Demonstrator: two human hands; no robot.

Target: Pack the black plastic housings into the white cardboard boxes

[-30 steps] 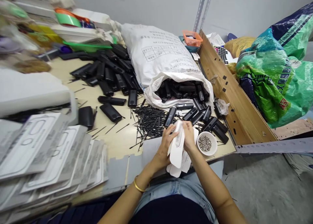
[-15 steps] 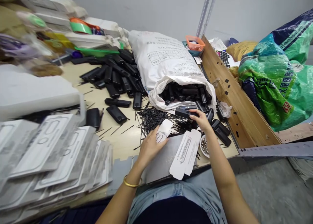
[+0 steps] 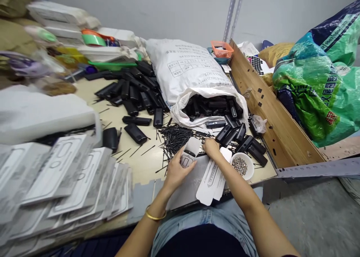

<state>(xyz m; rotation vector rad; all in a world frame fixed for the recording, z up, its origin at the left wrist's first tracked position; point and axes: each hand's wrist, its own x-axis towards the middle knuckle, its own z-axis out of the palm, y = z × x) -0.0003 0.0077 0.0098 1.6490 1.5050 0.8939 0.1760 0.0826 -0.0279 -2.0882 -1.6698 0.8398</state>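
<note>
My left hand point(image 3: 180, 169) is closed round a small white printed box point(image 3: 194, 146), whose top stands open with the dark end of a black device point(image 3: 190, 153) showing inside. My right hand point(image 3: 211, 148) lies at the near edge of a pile of thin black sticks point(image 3: 176, 138), its fingers curled down; whatever they pinch is hidden. Beneath my right wrist are flat white cartons point(image 3: 209, 180) printed with a long outline. A white bowl of small metal screws point(image 3: 249, 171) stands right of that forearm.
A white sack point(image 3: 191, 64) spills black devices onto the table. More black devices point(image 3: 135, 133) lie to the left, behind stacked printed boxes point(image 3: 67, 171). A wooden board point(image 3: 270, 118) edges the right side, with green bags point(image 3: 317, 88) beyond it.
The black device that my right hand held is now inside the box in my left hand. My right hand has moved left and down to the sticks.
</note>
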